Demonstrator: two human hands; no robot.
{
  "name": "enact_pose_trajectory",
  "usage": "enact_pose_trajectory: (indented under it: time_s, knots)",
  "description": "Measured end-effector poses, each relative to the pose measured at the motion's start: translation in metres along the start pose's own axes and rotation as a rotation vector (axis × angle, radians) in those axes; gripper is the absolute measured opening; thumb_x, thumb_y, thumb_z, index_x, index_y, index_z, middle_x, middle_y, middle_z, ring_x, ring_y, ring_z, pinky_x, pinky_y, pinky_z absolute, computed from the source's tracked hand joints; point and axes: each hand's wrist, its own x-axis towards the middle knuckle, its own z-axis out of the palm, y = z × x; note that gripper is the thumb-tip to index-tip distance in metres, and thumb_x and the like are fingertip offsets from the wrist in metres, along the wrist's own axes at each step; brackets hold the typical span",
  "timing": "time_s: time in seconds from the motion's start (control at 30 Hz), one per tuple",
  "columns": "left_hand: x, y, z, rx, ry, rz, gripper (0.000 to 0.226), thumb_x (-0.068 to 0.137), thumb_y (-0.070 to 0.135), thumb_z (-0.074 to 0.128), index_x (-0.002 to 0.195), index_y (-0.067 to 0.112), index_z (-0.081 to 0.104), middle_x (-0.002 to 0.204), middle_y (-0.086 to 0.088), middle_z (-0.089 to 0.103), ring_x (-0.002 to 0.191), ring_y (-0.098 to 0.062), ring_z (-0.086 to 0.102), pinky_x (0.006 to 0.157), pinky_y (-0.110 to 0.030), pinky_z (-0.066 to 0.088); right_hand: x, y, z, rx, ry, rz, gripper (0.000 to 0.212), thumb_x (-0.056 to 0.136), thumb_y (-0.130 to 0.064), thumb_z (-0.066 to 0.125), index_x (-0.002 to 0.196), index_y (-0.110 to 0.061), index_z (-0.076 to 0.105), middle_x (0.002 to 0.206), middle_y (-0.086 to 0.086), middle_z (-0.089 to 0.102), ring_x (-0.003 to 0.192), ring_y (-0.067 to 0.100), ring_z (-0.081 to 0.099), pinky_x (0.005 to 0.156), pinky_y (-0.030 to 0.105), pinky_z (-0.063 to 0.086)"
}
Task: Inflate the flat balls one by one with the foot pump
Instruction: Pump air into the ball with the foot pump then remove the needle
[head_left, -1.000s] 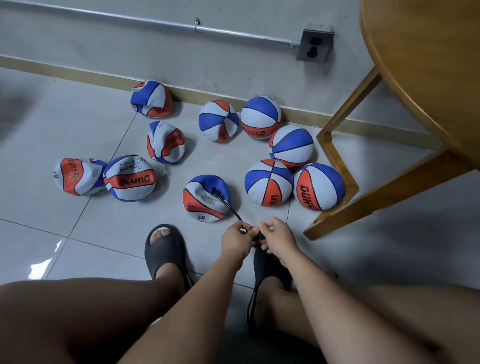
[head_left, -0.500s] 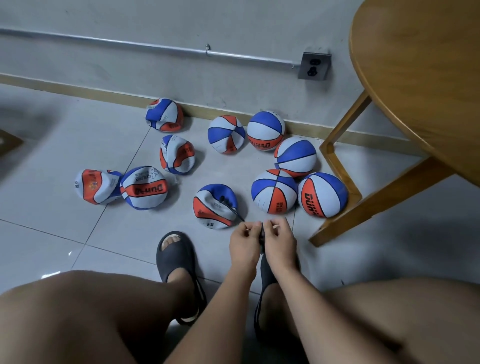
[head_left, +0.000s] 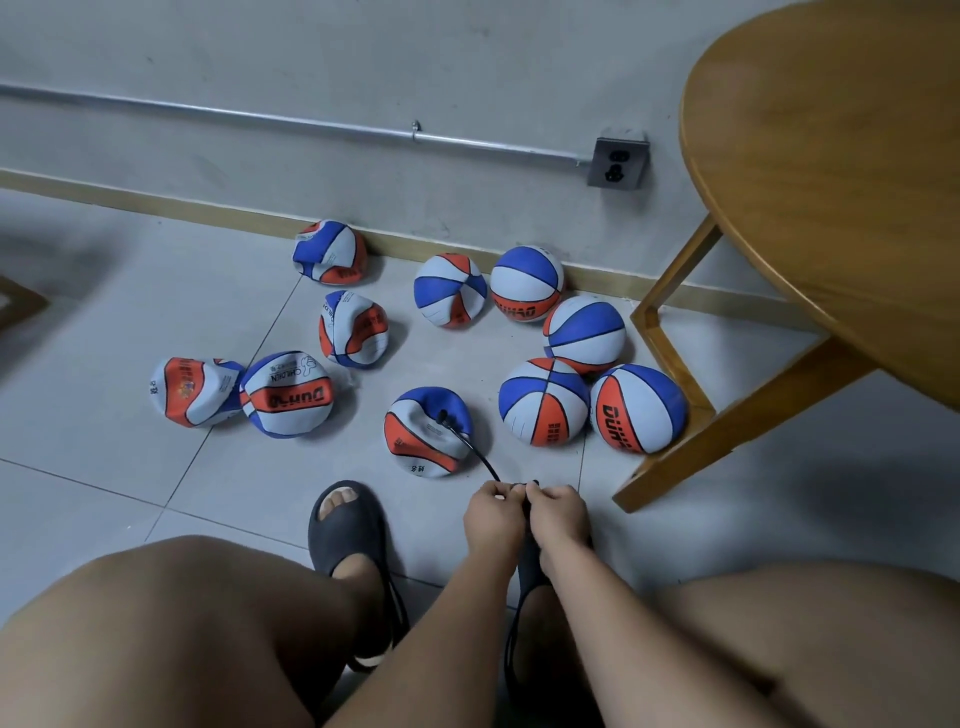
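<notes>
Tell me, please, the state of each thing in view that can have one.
nearest ball: flat, caved in, hose plugged into it.
hose: runs from that ball to both hands.
four balls on the left: flat, crumpled.
five balls on the right: round, look inflated.
left hand: pinching the hose end.
right hand: pinching the hose beside it.
wall socket: nothing plugged in.

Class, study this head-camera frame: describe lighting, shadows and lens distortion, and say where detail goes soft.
Head view: dim, even light, no glare on the floor tiles; head view: soft shadows under the table and beside the balls; head view: the wide lens slightly bows the wall pipe and skirting board; head view: detail is soft where left hand and right hand pinch the hose.
</notes>
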Motion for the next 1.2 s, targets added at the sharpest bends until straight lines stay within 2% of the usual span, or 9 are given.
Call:
enact_pose_trajectory:
  time_s: [0.1,0.23,0.43,0.53,0.6,0.8,0.9,1.07,1.2]
  knots:
    - [-0.015,0.02,0.002,-0.196,0.065,0.075,0.016,0.098,0.034,0.072,0.088,0.022,0.073,0.083,0.006,0.078,0.085,-0.019,0.073,0.078,-0.034,0.056,-0.02,-0.031,-0.003,0.152,0.08,-0.112,0.017,0.103,-0.029,0.066,0.099,-0.012,0.067,0.083,-0.007,0.068,0.081,0.021,0.064,0.077,0.034,0.049]
    - [-0.03,0.032,-0.01,-0.399,0.054,0.156,0.012,0.099,0.03,0.071,0.097,0.022,0.08,0.089,0.007,0.081,0.088,-0.015,0.076,0.085,-0.035,0.06,-0.045,-0.052,-0.007,0.314,0.078,-0.207,0.006,0.1,-0.018,0.07,0.098,-0.013,0.068,0.086,-0.005,0.072,0.078,0.013,0.066,0.069,0.029,0.045]
    - [-0.026,0.0,-0.016,-0.483,0.047,0.075,0.017,0.104,0.022,0.068,0.097,0.015,0.081,0.09,-0.001,0.082,0.078,-0.015,0.073,0.075,-0.033,0.06,-0.051,-0.02,0.009,0.428,-0.056,-0.131,0.008,0.102,-0.02,0.072,0.101,-0.014,0.067,0.094,0.005,0.078,0.084,0.02,0.076,0.069,0.031,0.057]
    - [-0.008,-0.006,-0.009,-0.419,0.021,-0.018,0.014,0.102,0.02,0.071,0.096,0.011,0.08,0.081,-0.005,0.077,0.056,-0.009,0.059,0.056,-0.024,0.048,-0.029,-0.009,0.008,0.416,-0.069,-0.036,0.009,0.1,-0.019,0.074,0.1,-0.013,0.068,0.094,0.01,0.079,0.083,0.026,0.078,0.069,0.042,0.063]
    - [0.003,-0.01,-0.002,-0.34,-0.007,-0.037,0.013,0.101,0.018,0.073,0.093,0.01,0.078,0.074,0.0,0.074,0.051,-0.006,0.058,0.055,-0.023,0.047,-0.017,-0.001,0.003,0.352,-0.018,0.0,0.009,0.099,-0.02,0.076,0.097,-0.014,0.07,0.091,0.008,0.079,0.083,0.027,0.077,0.07,0.042,0.063]
    - [0.023,-0.022,0.015,-0.166,-0.074,-0.067,0.014,0.096,0.024,0.078,0.083,0.019,0.077,0.077,0.0,0.079,0.077,-0.021,0.072,0.084,-0.037,0.062,0.015,0.02,-0.006,0.289,-0.067,0.148,0.009,0.095,-0.026,0.081,0.097,-0.02,0.073,0.094,0.007,0.081,0.09,0.029,0.078,0.086,0.049,0.066]
    - [0.025,-0.017,0.015,-0.176,-0.051,-0.061,0.014,0.097,0.022,0.077,0.084,0.018,0.077,0.078,-0.002,0.079,0.076,-0.02,0.073,0.079,-0.034,0.062,0.016,0.007,-0.009,0.303,-0.079,0.144,0.009,0.097,-0.017,0.078,0.099,-0.011,0.072,0.087,0.011,0.081,0.074,0.025,0.077,0.069,0.038,0.065]
    - [0.011,0.02,-0.006,-0.338,-0.093,-0.012,0.014,0.102,0.017,0.071,0.091,0.008,0.075,0.062,0.004,0.065,0.044,-0.005,0.05,0.045,-0.019,0.04,-0.002,-0.022,-0.009,0.36,-0.087,-0.044,0.025,0.101,-0.028,0.073,0.092,-0.005,0.068,0.078,0.014,0.078,0.055,0.022,0.064,0.049,0.034,0.052]
    - [0.011,0.042,-0.04,-0.293,-0.195,0.025,0.013,0.097,0.017,0.074,0.104,0.006,0.079,0.08,0.002,0.07,0.063,-0.01,0.051,0.05,-0.02,0.04,-0.002,-0.044,-0.027,0.179,-0.293,-0.164,0.028,0.105,-0.032,0.067,0.098,-0.005,0.066,0.074,0.01,0.073,0.052,0.012,0.056,0.045,0.024,0.041]
